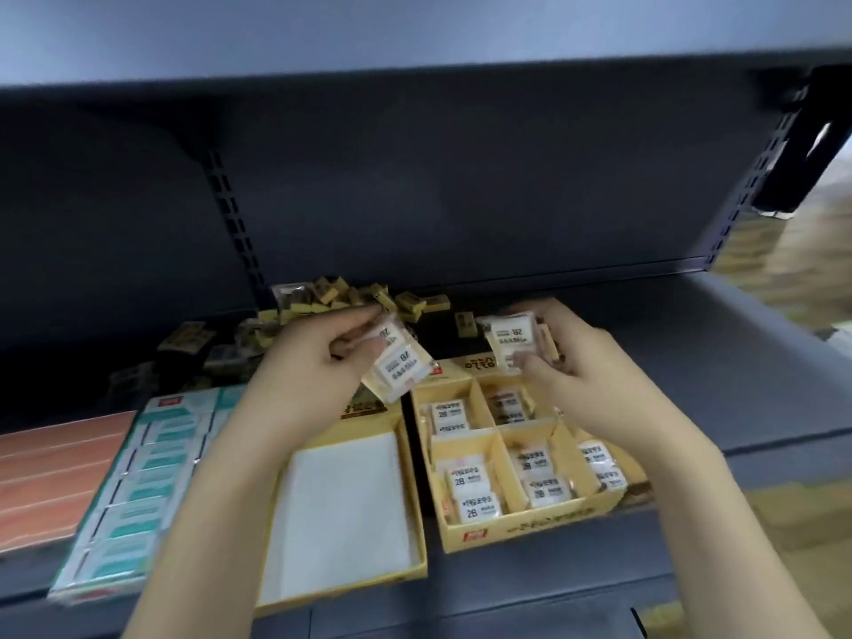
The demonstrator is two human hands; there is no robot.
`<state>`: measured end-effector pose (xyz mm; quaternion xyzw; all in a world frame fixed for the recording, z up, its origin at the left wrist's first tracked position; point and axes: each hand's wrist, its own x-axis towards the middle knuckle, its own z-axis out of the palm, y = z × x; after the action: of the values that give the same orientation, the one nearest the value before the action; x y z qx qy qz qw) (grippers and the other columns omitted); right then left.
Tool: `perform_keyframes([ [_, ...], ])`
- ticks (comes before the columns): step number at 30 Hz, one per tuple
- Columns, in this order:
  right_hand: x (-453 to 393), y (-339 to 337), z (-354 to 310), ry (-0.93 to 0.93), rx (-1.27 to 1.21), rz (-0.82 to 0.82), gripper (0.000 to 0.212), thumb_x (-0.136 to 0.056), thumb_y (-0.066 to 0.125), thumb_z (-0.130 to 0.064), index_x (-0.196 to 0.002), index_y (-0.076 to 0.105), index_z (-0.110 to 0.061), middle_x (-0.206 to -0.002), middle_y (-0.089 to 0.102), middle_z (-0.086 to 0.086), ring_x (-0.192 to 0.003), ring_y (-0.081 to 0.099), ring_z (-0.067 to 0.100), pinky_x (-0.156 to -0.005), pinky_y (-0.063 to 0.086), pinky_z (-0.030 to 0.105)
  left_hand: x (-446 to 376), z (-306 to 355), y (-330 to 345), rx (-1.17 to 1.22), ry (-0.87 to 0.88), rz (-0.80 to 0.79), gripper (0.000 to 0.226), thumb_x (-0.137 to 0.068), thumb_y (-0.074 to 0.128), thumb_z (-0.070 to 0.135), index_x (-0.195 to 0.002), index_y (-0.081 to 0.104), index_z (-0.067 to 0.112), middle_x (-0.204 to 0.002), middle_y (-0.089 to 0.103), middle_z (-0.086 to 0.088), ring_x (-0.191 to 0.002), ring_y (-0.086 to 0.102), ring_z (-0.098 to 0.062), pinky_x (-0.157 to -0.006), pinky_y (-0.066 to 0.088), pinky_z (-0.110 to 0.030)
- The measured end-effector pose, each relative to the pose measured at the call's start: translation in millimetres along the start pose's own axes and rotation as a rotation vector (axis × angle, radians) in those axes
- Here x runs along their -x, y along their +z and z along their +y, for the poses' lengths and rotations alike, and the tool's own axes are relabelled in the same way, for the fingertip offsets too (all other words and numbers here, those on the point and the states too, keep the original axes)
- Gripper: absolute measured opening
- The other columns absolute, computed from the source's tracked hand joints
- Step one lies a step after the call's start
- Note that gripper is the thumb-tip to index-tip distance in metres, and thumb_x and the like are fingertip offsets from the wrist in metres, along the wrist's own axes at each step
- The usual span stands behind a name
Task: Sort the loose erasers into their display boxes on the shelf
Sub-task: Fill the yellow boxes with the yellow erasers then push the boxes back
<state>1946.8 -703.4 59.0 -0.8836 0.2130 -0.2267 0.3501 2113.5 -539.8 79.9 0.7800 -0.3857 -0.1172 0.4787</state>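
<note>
Left hand (318,357) raised over the shelf (691,343), fingers and thumb curled round a small stack of white wrapped erasers (399,368) marked 2B, the packets fanning out toward 4 o'clock from the palm. Right hand (565,357) level with it at 3 o'clock, pinching another white 2B eraser packet (511,339) between thumb and fingers — some small tan pieces seemingly caught against the palm too, too blurred to name.

Directly beneath the right hand, at 6 o'clock: divided yellow display box (530,532), its compartments partly filled with white 2B erasers lying flat. Touching or just beside it at 9 o'clock, under the left wrist: second yellow box (410,569), open, with a bare white floor.

Beyond both hands, at 12 o'clock toward the back of the shelf — loose heap of small yellow-wrapped erasers (350,297), scattered and tilted every way, trailing off toward 9 o'clock into darker packets (186,339).

At 8 o'clock from the left hand: flat tray of teal-and-white packs (152,477) in rows, and just beside that, at the far left edge, an orange-pink slab (55,472).
</note>
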Motion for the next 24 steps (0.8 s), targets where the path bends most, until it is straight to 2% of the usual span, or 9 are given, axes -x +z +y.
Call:
perform_keyframes([
  [3,8,-8,12,0.028,-0.077,-0.036,0.035,-0.093,0.052,-0.019,-0.122,0.047,-0.038,-0.099,0.066,-0.014,-0.086,0.064,0.001,-0.075,0.055,0.028,7,2,20,0.071,-0.03,-0.009,0.033,-0.088,0.06,0.012,-0.12,0.06,0.021,-0.106,0.067,0.013,-0.091,0.062,0.003,-0.086,0.049,-0.016],
  [6,10,-14,22,0.038,-0.121,-0.066,0.035,-0.092,0.054,-0.017,-0.119,0.049,-0.039,-0.1,0.068,-0.015,-0.087,0.065,0.0,-0.077,0.057,0.034,13,6,36,0.126,-0.048,-0.015,0.028,-0.088,0.06,0.011,-0.106,0.064,0.032,-0.092,0.069,0.019,-0.084,0.065,0.006,-0.079,0.05,-0.013],
  [9,8,-20,28,0.021,-0.127,-0.118,0.032,-0.092,0.057,-0.02,-0.116,0.051,-0.041,-0.102,0.067,-0.02,-0.093,0.064,-0.002,-0.083,0.055,0.036,17,11,46,0.154,-0.054,-0.013,0.032,-0.089,0.059,0.009,-0.095,0.062,0.04,-0.089,0.07,0.018,-0.083,0.065,0.005,-0.073,0.05,-0.01],
  [13,5,-22,30,-0.01,-0.146,-0.178,0.031,-0.09,0.059,-0.022,-0.111,0.051,-0.043,-0.103,0.066,-0.022,-0.094,0.064,0.0,-0.085,0.054,0.038,23,16,52,0.154,-0.076,0.015,0.033,-0.089,0.058,0.008,-0.099,0.061,0.039,-0.09,0.069,0.017,-0.082,0.066,0.004,-0.072,0.052,-0.012],
  [16,4,-22,32,-0.014,-0.171,-0.2,0.035,-0.089,0.061,-0.017,-0.112,0.052,-0.042,-0.103,0.067,-0.021,-0.092,0.066,0.004,-0.084,0.055,0.04,26,19,54,0.141,-0.089,0.053,0.036,-0.09,0.056,0.008,-0.114,0.059,0.034,-0.091,0.067,0.016,-0.082,0.065,0.005,-0.076,0.051,-0.013],
  [18,4,-23,34,-0.009,-0.19,-0.211,0.038,-0.087,0.063,-0.013,-0.112,0.052,-0.04,-0.103,0.067,-0.019,-0.091,0.067,0.005,-0.082,0.056,0.04,29,20,54,0.149,-0.11,0.087,0.045,-0.091,0.055,0.008,-0.121,0.05,0.041,-0.087,0.063,0.017,-0.081,0.064,0.005,-0.077,0.049,-0.012],
  [21,3,-25,38,-0.015,-0.197,-0.189,0.038,-0.084,0.066,-0.013,-0.109,0.053,-0.04,-0.101,0.068,-0.016,-0.088,0.067,0.006,-0.08,0.056,0.04,32,21,57,0.164,-0.165,0.11,0.048,-0.092,0.053,0.01,-0.12,0.047,0.049,-0.095,0.06,0.017,-0.085,0.065,-0.003,-0.08,0.049,-0.015],
  [24,1,-27,40,-0.024,-0.189,-0.17,0.033,-0.083,0.068,-0.015,-0.104,0.055,-0.037,-0.096,0.069,-0.017,-0.08,0.066,0.004,-0.074,0.056,0.031,31,19,60,0.213,-0.221,0.124,0.035,-0.091,0.054,0.009,-0.108,0.06,0.039,-0.104,0.064,0.007,-0.088,0.066,-0.007,-0.084,0.053,-0.027],
])
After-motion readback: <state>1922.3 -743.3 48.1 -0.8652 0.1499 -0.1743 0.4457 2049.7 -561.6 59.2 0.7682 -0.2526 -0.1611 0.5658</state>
